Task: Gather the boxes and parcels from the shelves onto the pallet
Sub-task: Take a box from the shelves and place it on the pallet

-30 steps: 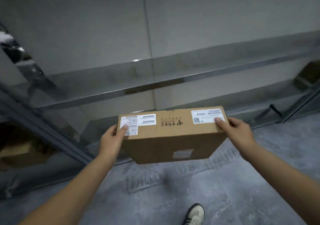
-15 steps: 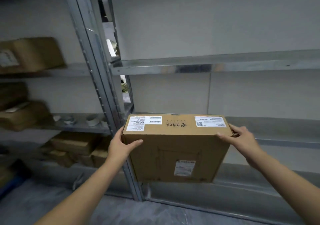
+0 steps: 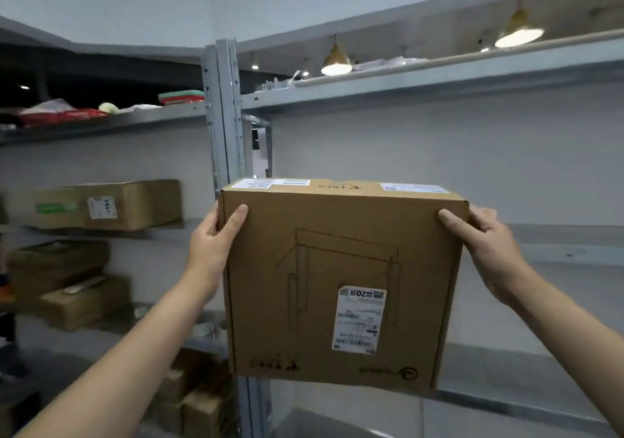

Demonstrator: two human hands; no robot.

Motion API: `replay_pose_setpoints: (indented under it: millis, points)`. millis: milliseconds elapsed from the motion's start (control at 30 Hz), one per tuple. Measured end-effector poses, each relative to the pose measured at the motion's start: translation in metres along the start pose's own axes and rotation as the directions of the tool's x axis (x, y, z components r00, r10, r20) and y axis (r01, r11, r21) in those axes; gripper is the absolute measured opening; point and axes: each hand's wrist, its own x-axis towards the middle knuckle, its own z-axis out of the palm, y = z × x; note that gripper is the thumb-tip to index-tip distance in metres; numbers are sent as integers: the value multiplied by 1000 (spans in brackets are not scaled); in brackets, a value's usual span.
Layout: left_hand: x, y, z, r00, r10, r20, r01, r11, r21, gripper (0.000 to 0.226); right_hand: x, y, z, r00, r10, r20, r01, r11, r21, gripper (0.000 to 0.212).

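A brown cardboard box with white labels hangs in the air at chest height, its broad face turned toward me. My left hand grips its upper left edge, thumb on the front. At the upper right corner my right hand grips it the same way. More brown boxes sit on the left shelves: one long box on the middle level, stacked boxes below it, and several more near the floor. No pallet is in view.
A grey metal shelf upright stands just behind the box. The shelves to the right hold nothing visible at this height. The top shelf carries red and green packages. Lamps hang above.
The box has risen from knee height to chest height and tipped its broad face toward me. My view has lifted from the floor to the shelves. Both hands kept hold.
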Motion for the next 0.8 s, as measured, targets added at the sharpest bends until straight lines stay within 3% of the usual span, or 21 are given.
replay_pose_setpoints:
  millis: [100, 300, 600, 800]
  points:
    - [21, 30, 0, 998, 61, 21, -57, 987, -151, 50, 29, -49, -10, 992, -127, -7, 126, 980, 155, 60]
    - [63, 65, 17, 990, 127, 67, -104, 955, -277, 54, 63, -127, -7, 952, -292, 91, 277, 949, 152, 51]
    - [113, 108, 20, 938, 283, 200, -203, 916, -345, 56, 98, -188, -3, 939, -344, -3, 330, 897, 293, 51]
    - [136, 128, 44, 963, 262, 66, -215, 891, -399, 65, 121, -203, -14, 935, -353, 30, 329, 897, 295, 47]
